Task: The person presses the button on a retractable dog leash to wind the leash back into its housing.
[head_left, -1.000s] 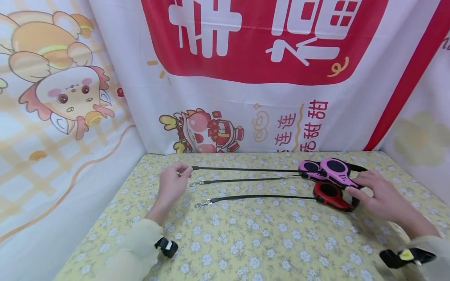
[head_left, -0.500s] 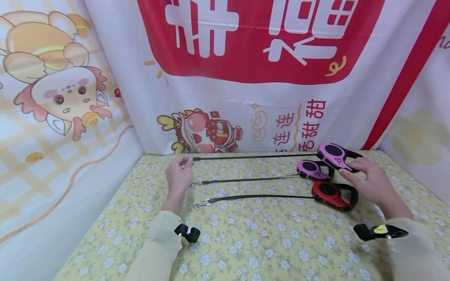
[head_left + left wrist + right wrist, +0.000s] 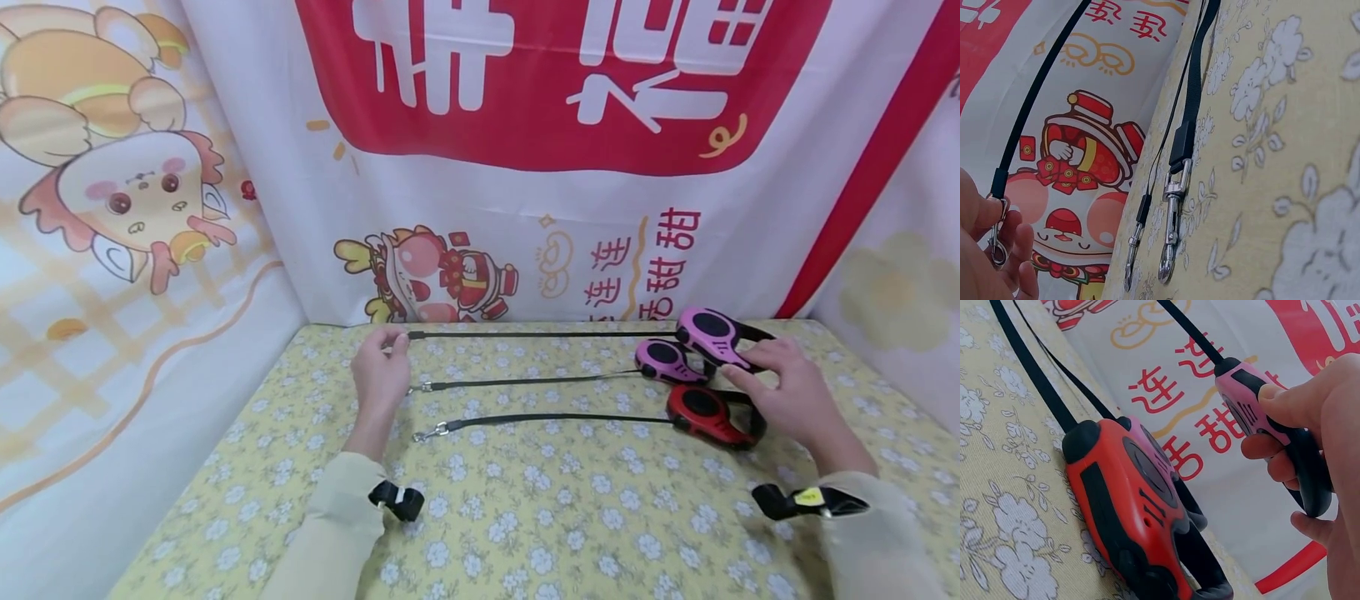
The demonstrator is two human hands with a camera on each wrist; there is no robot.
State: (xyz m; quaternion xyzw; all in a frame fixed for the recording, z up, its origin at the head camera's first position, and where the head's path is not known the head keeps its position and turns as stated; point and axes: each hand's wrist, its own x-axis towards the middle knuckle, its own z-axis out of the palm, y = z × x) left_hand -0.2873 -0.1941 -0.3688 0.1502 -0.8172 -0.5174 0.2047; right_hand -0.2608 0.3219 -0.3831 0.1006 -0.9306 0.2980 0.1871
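Note:
My right hand grips the handle of a pink and black retractable dog leash, held up off the table at the back right. Its black cord runs taut to my left hand, which pinches the metal clip at its end. A second pink leash lies on the table below the held one. Nearer me, a red leash lies beside it. The cords of both lying leashes stretch leftward, and their metal clips rest on the cloth near my left hand.
A yellow floral cloth covers the table. Behind it hangs a white and red printed curtain, and another printed cloth hangs on the left. Each sleeve carries a black strap.
My right hand has lifted the pink leash up and back, away from the other two. My left hand has moved slightly back with the clip, and the cord stays stretched.

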